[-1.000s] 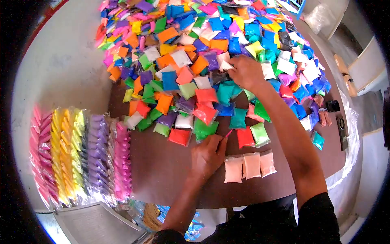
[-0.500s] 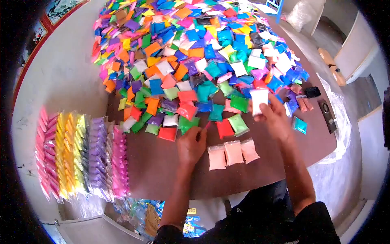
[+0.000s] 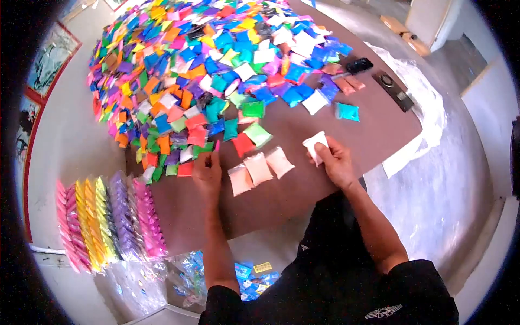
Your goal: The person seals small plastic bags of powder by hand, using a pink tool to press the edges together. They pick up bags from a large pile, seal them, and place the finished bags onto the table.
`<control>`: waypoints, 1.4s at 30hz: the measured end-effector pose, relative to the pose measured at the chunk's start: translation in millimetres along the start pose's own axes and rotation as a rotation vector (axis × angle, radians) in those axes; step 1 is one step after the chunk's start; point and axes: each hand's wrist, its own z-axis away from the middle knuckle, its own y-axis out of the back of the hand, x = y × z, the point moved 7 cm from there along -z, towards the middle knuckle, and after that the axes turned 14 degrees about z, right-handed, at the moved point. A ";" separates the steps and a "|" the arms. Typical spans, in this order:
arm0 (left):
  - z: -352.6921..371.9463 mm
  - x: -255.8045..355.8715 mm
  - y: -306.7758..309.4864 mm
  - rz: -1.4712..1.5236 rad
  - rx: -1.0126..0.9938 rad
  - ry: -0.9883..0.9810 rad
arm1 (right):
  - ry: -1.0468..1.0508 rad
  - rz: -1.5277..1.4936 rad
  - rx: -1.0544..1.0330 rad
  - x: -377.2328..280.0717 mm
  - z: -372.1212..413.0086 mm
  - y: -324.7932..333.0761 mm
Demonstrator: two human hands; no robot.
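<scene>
Right hand (image 3: 337,162) pinches a small white packet (image 3: 315,145) between thumb and fingers, low over the brown table (image 3: 303,195) and a little to the right of the row of three pale peach packets (image 3: 258,169). Left hand (image 3: 207,174) rests on the table just left of that row, fingers closed on a thin pink piece (image 3: 217,145) — what it is, I cannot tell — at the near edge of the big pile of coloured packets (image 3: 179,65).
</scene>
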 end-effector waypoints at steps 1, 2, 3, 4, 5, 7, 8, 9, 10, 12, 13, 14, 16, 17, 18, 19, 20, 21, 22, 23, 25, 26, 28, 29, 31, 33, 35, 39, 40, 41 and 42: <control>2.9 5.2 5.2 -0.018 0.058 -0.049 | 0.028 0.050 -0.042 -0.2 2.5 -2.6; 4.6 10.6 9.6 -0.034 0.117 -0.103 | 0.029 0.039 -0.029 0.3 4.2 -1.6; 9.9 12.0 12.1 -0.042 0.127 -0.156 | 0.057 0.102 -0.062 -2.5 5.7 -4.6; 17.7 9.3 13.8 -0.042 0.117 -0.170 | 0.087 0.166 -0.095 -5.8 5.5 -7.8; 26.4 4.8 18.7 -0.113 0.133 -0.154 | 0.109 0.123 -0.063 -8.1 6.4 -8.1; 44.3 10.7 31.1 -0.190 0.155 -0.146 | 0.111 0.110 -0.041 -10.4 4.9 -4.7; 56.3 19.8 34.5 -0.264 0.139 -0.178 | 0.104 0.108 -0.030 -10.7 3.8 -3.0; 66.8 29.4 37.5 -0.340 0.122 -0.208 | 0.110 0.100 -0.035 -10.7 4.0 -3.1; 74.8 35.3 42.6 -0.348 0.128 -0.212 | 0.121 0.093 -0.039 -10.5 4.1 -3.3; 85.7 43.8 41.8 -0.395 0.028 -0.210 | 0.138 0.079 -0.049 -9.6 3.6 -3.0; 89.5 48.5 41.7 -0.403 0.033 -0.214 | 0.187 0.098 -0.032 -11.2 4.1 -1.3; 93.4 54.4 41.2 -0.369 0.041 -0.231 | 0.235 0.116 -0.015 -13.2 5.0 0.3; 100.0 63.6 40.5 -0.342 0.055 -0.256 | 0.252 0.100 -0.027 -11.8 5.5 1.2; 104.2 70.5 43.2 -0.356 0.115 -0.321 | 0.261 0.091 -0.032 -11.1 5.8 1.5; 108.8 78.2 44.3 -0.368 0.171 -0.388 | 0.267 0.083 -0.028 -10.1 6.8 0.9; 113.7 91.6 39.2 -0.368 0.171 -0.399 | 0.237 0.055 -0.032 -7.3 6.9 -0.9; 124.1 104.4 32.1 -0.348 0.156 -0.378 | 0.205 0.029 -0.036 -4.2 5.8 -1.3; 135.3 122.2 23.0 -0.331 0.140 -0.353 | 0.206 0.026 -0.031 -2.7 4.3 -0.6; 141.6 141.5 2.4 -0.187 0.040 -0.296 | 0.215 0.004 -0.052 -2.0 2.2 -1.9; 146.8 162.4 -22.4 -0.045 -0.056 -0.238 | 0.225 -0.018 -0.075 -3.0 2.0 -3.5; 155.5 175.3 -67.1 0.236 -0.174 0.141 | 0.195 0.023 -0.095 -7.4 7.7 -3.5; 155.5 178.3 -87.1 0.242 -0.172 0.132 | 0.162 0.069 -0.112 -8.0 9.8 -1.5; 152.9 166.4 -120.8 0.476 -0.145 0.262 | 0.359 0.201 -0.002 -21.2 17.8 10.3; 149.7 170.4 -126.6 0.481 -0.147 0.258 | 0.542 0.328 0.104 -32.5 27.6 16.2; 152.6 164.4 -144.3 0.481 -0.224 0.487 | 0.545 0.353 0.090 -31.8 36.2 19.4; 156.8 158.2 -153.1 0.575 -0.223 0.452 | 0.542 0.372 0.079 -33.7 39.7 22.9; 160.5 149.1 -155.6 0.662 -0.225 0.420 | 0.373 0.351 0.009 -25.7 37.8 21.3; 162.0 143.9 -149.1 0.777 -0.239 0.508 | 0.392 0.395 0.001 -25.6 38.9 14.3; 162.6 146.6 -149.5 0.779 -0.264 0.516 | 0.395 0.398 0.010 -25.1 38.6 14.4; 162.4 149.5 -149.9 0.780 -0.265 0.518 | 0.396 0.401 0.021 -24.6 38.4 15.4; 160.9 154.7 -150.2 0.786 -0.267 0.488 | 0.395 0.403 0.024 -24.9 38.5 16.3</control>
